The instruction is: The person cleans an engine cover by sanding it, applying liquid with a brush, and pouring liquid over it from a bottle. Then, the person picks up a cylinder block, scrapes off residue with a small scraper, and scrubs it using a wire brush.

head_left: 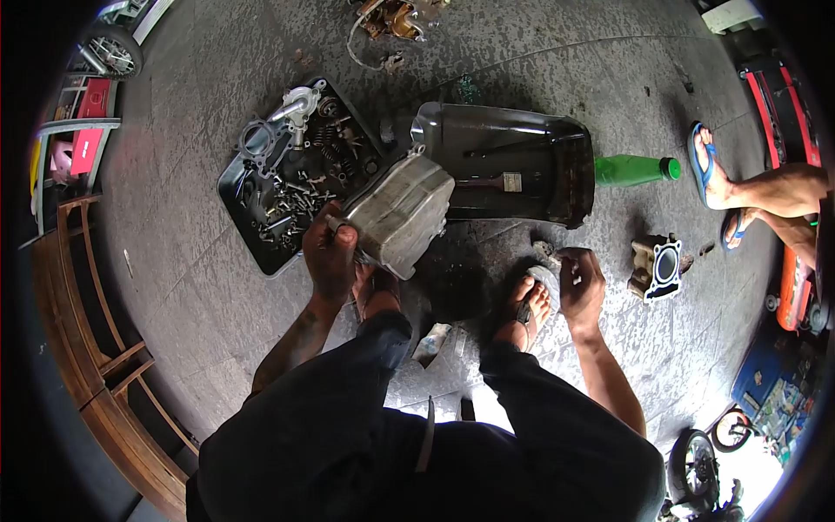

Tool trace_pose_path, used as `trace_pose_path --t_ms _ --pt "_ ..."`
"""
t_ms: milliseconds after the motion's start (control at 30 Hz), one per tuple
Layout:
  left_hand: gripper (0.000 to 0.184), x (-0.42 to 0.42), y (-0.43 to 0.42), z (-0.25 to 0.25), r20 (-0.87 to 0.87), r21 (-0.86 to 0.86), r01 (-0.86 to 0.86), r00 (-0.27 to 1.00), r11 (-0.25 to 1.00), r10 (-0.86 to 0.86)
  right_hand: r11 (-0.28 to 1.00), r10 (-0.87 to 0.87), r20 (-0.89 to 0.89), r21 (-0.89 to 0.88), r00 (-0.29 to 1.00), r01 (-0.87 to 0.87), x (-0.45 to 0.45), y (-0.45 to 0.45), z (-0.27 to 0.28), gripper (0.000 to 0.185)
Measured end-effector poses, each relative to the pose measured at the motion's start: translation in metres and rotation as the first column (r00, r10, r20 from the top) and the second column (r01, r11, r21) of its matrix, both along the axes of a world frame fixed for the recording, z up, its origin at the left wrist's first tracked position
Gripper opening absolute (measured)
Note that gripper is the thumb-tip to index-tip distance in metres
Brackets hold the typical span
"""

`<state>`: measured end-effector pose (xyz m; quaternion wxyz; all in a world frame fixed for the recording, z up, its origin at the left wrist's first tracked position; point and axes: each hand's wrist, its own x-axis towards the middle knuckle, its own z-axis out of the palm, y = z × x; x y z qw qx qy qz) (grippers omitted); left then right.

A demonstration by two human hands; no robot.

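My left hand grips the lower left end of a grey metal engine casing, held tilted between two trays. Behind it on the left lies a black tray with bolts, springs, a gasket and a silver metal part. A dark basin with a brush inside is to the right of the casing. Over the floor by my right foot, my right hand is closed, its fingertips pinched beside a small crumpled greyish piece; what they hold is too small to make out.
A green bottle lies against the basin's right side. An engine cylinder stands on the floor at right. Another person's sandalled feet are beyond it. A wooden frame is at far left, and a brownish part at the top.
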<state>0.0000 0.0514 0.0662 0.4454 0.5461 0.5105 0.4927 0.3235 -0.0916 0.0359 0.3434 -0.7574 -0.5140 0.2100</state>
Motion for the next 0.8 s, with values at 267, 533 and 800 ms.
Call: trace_pose_path --t_ms 267,533,800 --pt "0.07 -0.001 0.014 0.021 -0.035 0.127 0.103 0.994 0.987 -0.099 0.835 0.545 0.337 -0.299 0.768 -0.462 -0.042 0.149 -0.014 0.027" --pt "0.042 0.004 0.055 0.046 -0.208 0.229 0.282 0.949 0.932 -0.236 0.678 0.704 0.365 -0.601 0.609 -0.423 -0.032 0.171 -0.059 0.023" --pt "0.032 0.022 0.065 0.065 -0.418 0.147 0.359 0.867 0.922 -0.271 0.892 0.434 0.262 -0.26 0.862 -0.37 -0.008 0.165 -0.007 0.039"
